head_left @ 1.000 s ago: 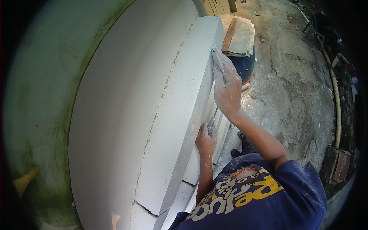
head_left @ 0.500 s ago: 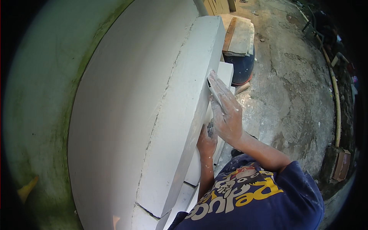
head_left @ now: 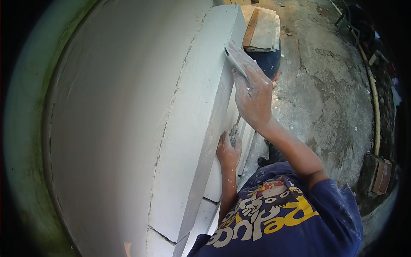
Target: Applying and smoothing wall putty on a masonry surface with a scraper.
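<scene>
A long white block ledge (head_left: 188,124) juts from the wall beside me, with thin cracked joint lines along it. Dust-coated, my right hand (head_left: 254,94) lies along the ledge's far outer edge. It holds a folded, whitened sheet that looks like sandpaper (head_left: 236,62) flat against that edge. Lower down, my left hand (head_left: 229,152) is wrapped round the dark grip of a small hand tool (head_left: 233,133). A thin shaft points up from the grip; its far end is hidden behind my right hand and wrist.
Beyond the ledge stands a dark blue drum (head_left: 267,62) with wooden boards (head_left: 263,30) on top. Rough concrete ground (head_left: 321,103) runs along the right. A bamboo pole (head_left: 376,111) and a cardboard box (head_left: 382,176) lie at its far side.
My right hand has slid farther away along the ledge's edge with the sandpaper. The left hand keeps its grip, and more of the tool shows. The view has shifted slightly.
</scene>
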### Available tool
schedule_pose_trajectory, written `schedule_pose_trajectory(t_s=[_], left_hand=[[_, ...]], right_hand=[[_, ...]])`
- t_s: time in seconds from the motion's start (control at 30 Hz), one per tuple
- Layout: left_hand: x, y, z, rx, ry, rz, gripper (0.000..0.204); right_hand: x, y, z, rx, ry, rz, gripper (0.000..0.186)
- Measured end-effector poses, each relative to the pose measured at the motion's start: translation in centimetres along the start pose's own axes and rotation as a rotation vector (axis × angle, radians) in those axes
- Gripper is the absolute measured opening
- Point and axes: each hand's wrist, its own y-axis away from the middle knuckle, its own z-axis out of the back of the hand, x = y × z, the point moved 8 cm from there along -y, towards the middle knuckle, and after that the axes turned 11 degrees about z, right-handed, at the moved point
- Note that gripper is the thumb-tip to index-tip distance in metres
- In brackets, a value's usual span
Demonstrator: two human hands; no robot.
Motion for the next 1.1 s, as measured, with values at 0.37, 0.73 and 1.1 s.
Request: schedule_pose_trajectory(t_s=[0.37,0.73,1.1], left_hand=[[0.2,-0.4,-0.5,0.091,-0.012,0.081,0.041],[0.6,-0.3,-0.6,0.057,0.034,0.026,0.038],[1.2,0.3,-0.2,-0.066,0.048,-0.12,0.035]], right_hand=[[-0.1,-0.2,0.1,0.059,0.06,0.024,0.042],[0.7,1.9,-0.3,0.063,-0.131,-0.072,0.042],[1.1,1.8,-1.1,0.091,-0.069,-0.032,0.045]])
